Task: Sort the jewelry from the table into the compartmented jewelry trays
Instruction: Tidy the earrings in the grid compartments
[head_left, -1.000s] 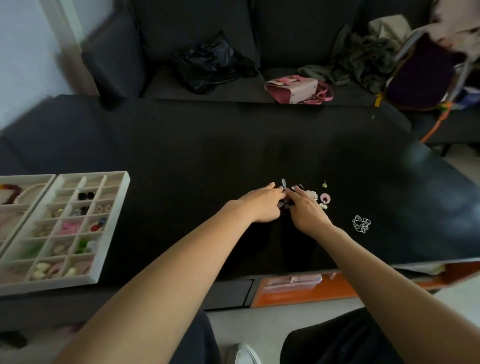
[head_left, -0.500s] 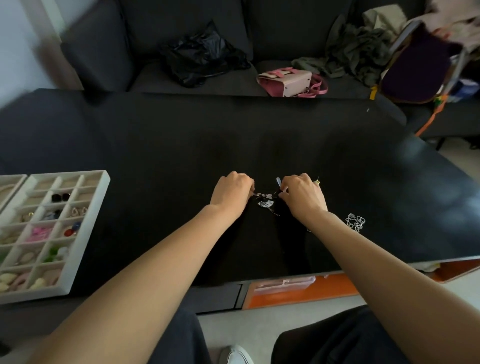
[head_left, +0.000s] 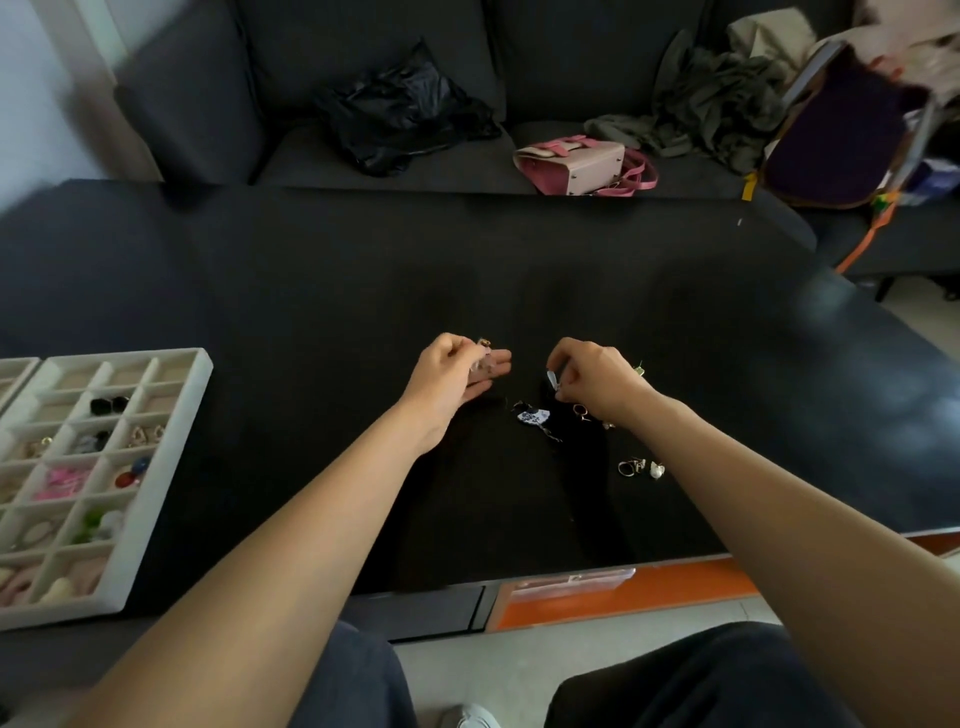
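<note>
My left hand (head_left: 453, 375) hovers above the middle of the black table (head_left: 363, 291), its fingers closed on a small pale pink, gold-tipped jewelry piece (head_left: 485, 358). My right hand (head_left: 597, 382) is just to the right, pinching a small silvery piece (head_left: 551, 378) over a scatter of jewelry. A blue-and-white patterned piece (head_left: 534, 417) and a gold ring (head_left: 581, 411) lie between the hands. Rings and a white heart (head_left: 640, 467) lie nearer me. The white compartmented tray (head_left: 171, 457) sits at the table's left, holding several pieces.
A second tray (head_left: 15, 371) shows at the far left edge. Behind the table, a dark sofa holds a black bag (head_left: 400, 109), a pink handbag (head_left: 576, 163) and grey clothes (head_left: 711, 104). An orange shelf (head_left: 623, 592) lies under the table's near edge.
My hands have drawn apart: the left one lifted away to the left holding a small piece, the right one stayed over the pile. The view has shifted, so the tray sits further left.
</note>
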